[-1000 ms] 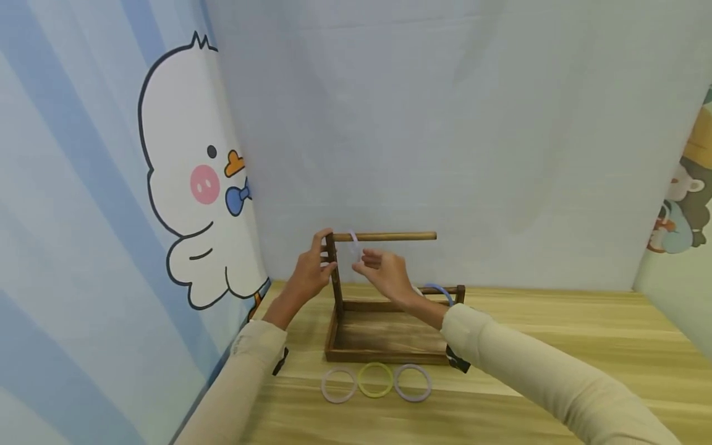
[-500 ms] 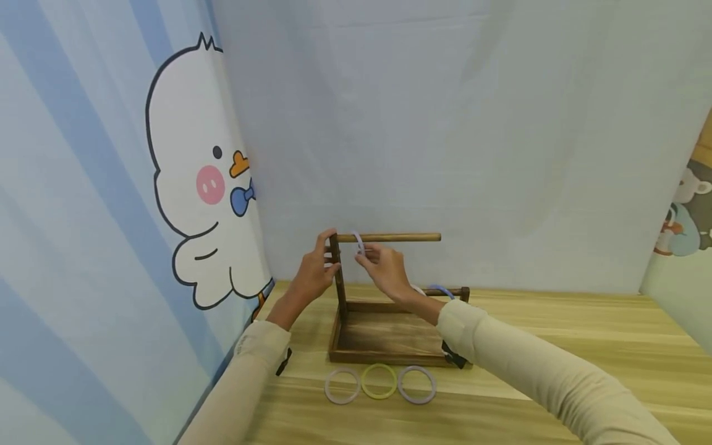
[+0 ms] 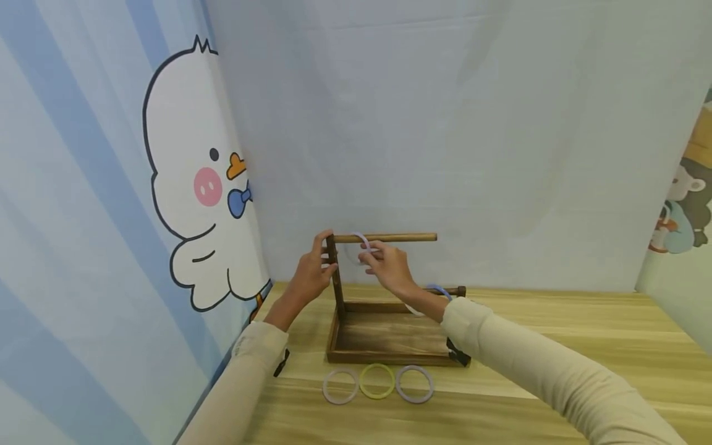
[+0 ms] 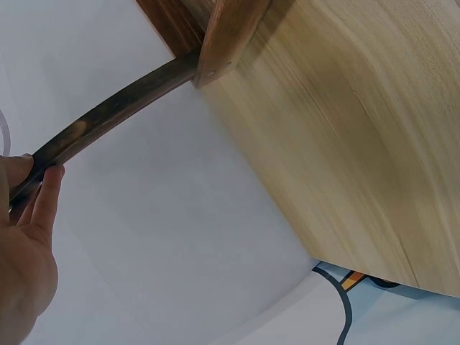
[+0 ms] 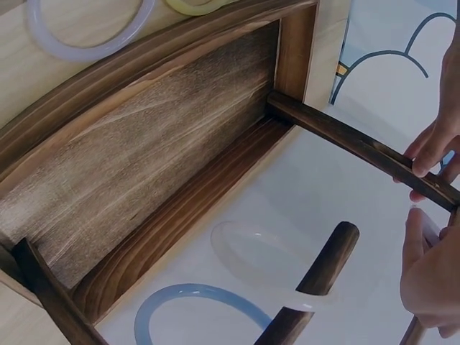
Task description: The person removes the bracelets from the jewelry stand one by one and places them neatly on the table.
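Observation:
In the head view a dark wooden bangle stand has an upright post (image 3: 337,285) at its left, with an upper rod (image 3: 408,237) running right from its top. My left hand (image 3: 309,273) grips this post near the top, fingers and thumb on either side. My right hand (image 3: 392,269) pinches a pale lavender bangle (image 3: 362,237) that loops over the upper rod, close to the post. On the lower rod (image 5: 330,262) hang a translucent white bangle (image 5: 307,302) and a blue bangle (image 5: 188,290); my right forearm partly covers that rod in the head view.
The stand's tray base (image 3: 389,357) sits on the light wooden table (image 3: 556,358). In front of it lie a pale pink bangle (image 3: 340,403), a yellow bangle (image 3: 377,397) and a lavender bangle (image 3: 415,402) in a row. A pale curtain (image 3: 445,123) hangs behind.
My right hand has shifted slightly right along the upper rod, and the bangle it pinches now leans more, its loop showing wider. My left hand stays on the post.

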A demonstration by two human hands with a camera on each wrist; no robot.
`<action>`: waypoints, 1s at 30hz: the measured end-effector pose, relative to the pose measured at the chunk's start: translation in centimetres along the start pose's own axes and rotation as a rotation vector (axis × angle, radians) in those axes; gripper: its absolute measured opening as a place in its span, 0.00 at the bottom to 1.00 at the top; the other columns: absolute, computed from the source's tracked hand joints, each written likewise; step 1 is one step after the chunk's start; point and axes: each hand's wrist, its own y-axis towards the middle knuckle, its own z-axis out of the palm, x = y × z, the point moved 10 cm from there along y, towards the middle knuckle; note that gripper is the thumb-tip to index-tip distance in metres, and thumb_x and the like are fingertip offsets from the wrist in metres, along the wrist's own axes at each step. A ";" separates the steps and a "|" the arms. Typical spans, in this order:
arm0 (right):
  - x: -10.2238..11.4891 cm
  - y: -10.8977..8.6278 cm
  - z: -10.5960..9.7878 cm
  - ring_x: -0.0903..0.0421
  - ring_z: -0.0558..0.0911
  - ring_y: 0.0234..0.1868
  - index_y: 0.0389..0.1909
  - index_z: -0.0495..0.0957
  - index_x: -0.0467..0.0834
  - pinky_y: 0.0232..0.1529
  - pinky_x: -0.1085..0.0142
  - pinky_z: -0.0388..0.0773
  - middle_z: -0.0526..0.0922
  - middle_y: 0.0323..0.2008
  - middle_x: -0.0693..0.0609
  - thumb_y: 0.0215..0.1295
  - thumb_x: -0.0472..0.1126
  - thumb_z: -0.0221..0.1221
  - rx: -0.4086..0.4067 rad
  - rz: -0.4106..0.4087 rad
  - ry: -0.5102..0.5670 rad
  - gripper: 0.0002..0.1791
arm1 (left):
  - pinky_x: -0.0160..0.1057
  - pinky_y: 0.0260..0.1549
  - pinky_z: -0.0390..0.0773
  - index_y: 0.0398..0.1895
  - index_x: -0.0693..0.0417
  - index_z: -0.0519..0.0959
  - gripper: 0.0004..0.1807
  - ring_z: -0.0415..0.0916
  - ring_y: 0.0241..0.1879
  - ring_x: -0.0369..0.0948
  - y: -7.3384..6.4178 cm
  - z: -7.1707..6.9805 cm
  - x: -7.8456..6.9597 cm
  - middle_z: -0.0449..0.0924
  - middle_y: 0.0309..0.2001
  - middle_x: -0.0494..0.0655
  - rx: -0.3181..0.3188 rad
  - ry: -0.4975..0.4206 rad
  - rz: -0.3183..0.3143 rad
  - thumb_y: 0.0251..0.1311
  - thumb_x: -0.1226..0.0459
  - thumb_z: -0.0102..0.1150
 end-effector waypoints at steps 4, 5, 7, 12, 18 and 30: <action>-0.1 0.0 -0.4 0.40 0.88 0.50 0.58 0.80 0.31 0.43 0.64 0.89 0.87 0.47 0.33 0.78 0.35 0.58 0.019 0.019 -0.002 0.15 | 0.50 0.45 0.90 0.78 0.51 0.52 0.43 0.86 0.49 0.61 0.0 0.0 0.2 0.80 0.55 0.71 -0.004 0.003 0.006 0.66 0.78 0.63; -0.1 0.0 -0.6 0.40 0.88 0.50 0.58 0.80 0.31 0.43 0.64 0.89 0.87 0.47 0.33 0.78 0.35 0.58 0.023 0.019 0.003 0.15 | 0.50 0.45 0.90 0.78 0.51 0.52 0.43 0.86 0.49 0.61 0.0 0.0 0.3 0.80 0.55 0.70 -0.006 0.008 0.006 0.66 0.78 0.63; 0.0 -0.1 -0.8 0.40 0.88 0.50 0.59 0.80 0.30 0.43 0.64 0.89 0.87 0.47 0.32 0.78 0.34 0.58 0.031 0.016 0.009 0.15 | 0.50 0.45 0.89 0.78 0.51 0.52 0.44 0.86 0.48 0.61 0.0 -0.1 0.4 0.80 0.54 0.70 -0.014 0.012 0.008 0.66 0.78 0.63; 0.1 -0.3 -1.6 0.36 0.87 0.51 0.59 0.79 0.28 0.43 0.63 0.90 0.87 0.47 0.31 0.78 0.32 0.55 0.043 -0.001 0.010 0.15 | 0.51 0.45 0.90 0.78 0.51 0.53 0.44 0.86 0.47 0.60 0.0 -0.2 0.3 0.81 0.53 0.70 -0.023 0.020 0.023 0.65 0.79 0.64; -0.2 -0.8 -2.5 0.34 0.86 0.52 0.60 0.78 0.28 0.46 0.58 0.90 0.86 0.47 0.29 0.78 0.31 0.55 0.059 0.000 0.013 0.15 | 0.51 0.44 0.90 0.78 0.52 0.53 0.43 0.86 0.48 0.61 -0.1 0.2 0.0 0.80 0.54 0.70 -0.007 0.011 0.029 0.66 0.78 0.63; -0.4 -1.4 -4.7 0.35 0.87 0.51 0.60 0.78 0.27 0.44 0.60 0.90 0.86 0.47 0.30 0.79 0.31 0.55 0.061 -0.022 0.001 0.15 | 0.51 0.44 0.90 0.78 0.51 0.53 0.43 0.86 0.49 0.61 0.0 0.1 0.0 0.79 0.55 0.70 -0.010 0.010 0.014 0.66 0.79 0.63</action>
